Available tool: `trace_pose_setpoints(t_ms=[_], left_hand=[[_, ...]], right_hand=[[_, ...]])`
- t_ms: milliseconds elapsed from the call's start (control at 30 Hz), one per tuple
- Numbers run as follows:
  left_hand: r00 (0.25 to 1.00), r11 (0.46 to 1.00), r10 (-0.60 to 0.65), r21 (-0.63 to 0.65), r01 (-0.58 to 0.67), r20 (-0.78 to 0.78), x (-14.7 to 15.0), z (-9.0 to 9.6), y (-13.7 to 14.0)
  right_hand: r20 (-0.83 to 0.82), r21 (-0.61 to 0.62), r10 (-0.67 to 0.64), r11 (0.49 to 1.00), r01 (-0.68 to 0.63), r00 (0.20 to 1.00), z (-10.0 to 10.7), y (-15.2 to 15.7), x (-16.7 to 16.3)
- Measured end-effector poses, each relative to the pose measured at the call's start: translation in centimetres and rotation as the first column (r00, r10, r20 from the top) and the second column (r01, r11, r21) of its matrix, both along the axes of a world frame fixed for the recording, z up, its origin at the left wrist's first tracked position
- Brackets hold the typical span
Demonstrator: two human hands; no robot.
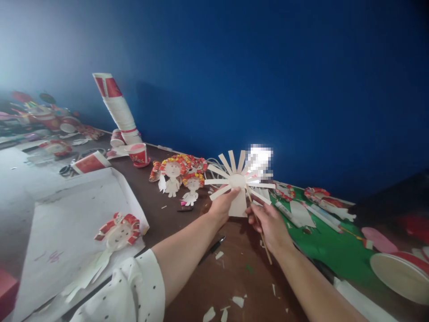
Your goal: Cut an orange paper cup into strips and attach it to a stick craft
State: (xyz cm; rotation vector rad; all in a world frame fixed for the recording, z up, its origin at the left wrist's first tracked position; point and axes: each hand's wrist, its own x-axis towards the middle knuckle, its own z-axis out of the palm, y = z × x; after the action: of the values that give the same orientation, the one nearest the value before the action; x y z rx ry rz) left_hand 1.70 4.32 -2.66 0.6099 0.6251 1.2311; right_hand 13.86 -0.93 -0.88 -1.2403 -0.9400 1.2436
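Observation:
My left hand is closed on the lower part of a white paper cutout, which has a round centre and several narrow strips fanned out around it. Its thumb lies just below the round centre. A wide uncut piece hangs beneath, between my two hands. Pinched in my right hand is a thin wooden stick. The stick's upper end is against the cutout, near the right of its centre, and the lower end points down toward the table.
Paper dolls with red and yellow curled hair lie behind my left hand. Further left stand a paper cup and a tall leaning cup stack. A pen and paper scraps lie nearer me. A green mat is at right.

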Motion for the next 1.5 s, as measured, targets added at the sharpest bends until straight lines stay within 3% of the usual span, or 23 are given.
trace_pose_setpoints(t_ms=[133,233,333,467,667,833,900,967,1067,1167,1267,1500], left_hand=[[0.997,0.997,0.034,-0.062,-0.039,-0.07,0.4,0.1,-0.2],[0.991,0.994,0.017,-0.101,-0.03,-0.129,0.7,0.0,-0.2],[0.988,0.999,0.046,0.005,-0.046,-0.145,0.9,-0.3,-0.2],[0.971,0.985,0.126,0.138,-0.099,-0.202,0.9,-0.7,0.1],[0.895,0.965,0.256,0.041,-0.26,-0.364,0.7,-1.0,0.5],[0.87,0.953,0.273,-0.012,-0.304,-0.411,0.6,-1.0,0.8],[0.887,0.954,0.258,-0.047,-0.297,-0.384,0.6,-0.8,0.9],[0.906,0.962,0.223,-0.07,-0.265,-0.36,0.7,-0.5,0.7],[0.941,0.985,0.127,-0.076,-0.158,-0.314,0.8,-0.2,0.2],[0.975,0.998,0.009,-0.066,-0.024,-0.223,0.9,-0.1,-0.5],[0.982,0.997,-0.027,-0.076,0.013,-0.187,1.0,-0.2,-1.0],[0.983,0.991,-0.123,-0.059,0.116,-0.136,0.7,-0.3,-1.0]], right_hand=[[0.028,-0.021,0.033,0.999,-0.033,0.999,-0.2,0.7,0.7],[-0.042,-0.023,0.032,0.999,-0.033,0.999,-0.5,0.9,0.9],[-0.152,-0.022,0.004,1.0,-0.008,0.988,-0.7,0.9,0.9],[-0.229,-0.049,-0.126,0.992,0.118,0.965,-1.0,1.1,1.1],[-0.205,-0.081,-0.22,0.975,0.208,0.954,-1.6,1.5,1.6],[-0.181,-0.046,-0.247,0.969,0.243,0.952,-1.6,1.3,1.8],[-0.136,0.034,-0.308,0.949,0.315,0.942,-0.7,0.7,1.8],[-0.034,0.192,-0.343,0.92,0.343,0.939,0.5,-0.3,1.6],[0.19,0.362,-0.288,0.909,0.206,0.939,1.9,-1.7,0.8],[0.378,0.287,-0.149,0.957,0.037,0.914,1.6,-2.0,0.0],[0.509,0.189,-0.046,0.98,-0.06,0.859,0.1,-1.4,-0.2],[0.693,0.198,-0.056,0.973,-0.115,0.719,-1.4,-0.4,0.9]])
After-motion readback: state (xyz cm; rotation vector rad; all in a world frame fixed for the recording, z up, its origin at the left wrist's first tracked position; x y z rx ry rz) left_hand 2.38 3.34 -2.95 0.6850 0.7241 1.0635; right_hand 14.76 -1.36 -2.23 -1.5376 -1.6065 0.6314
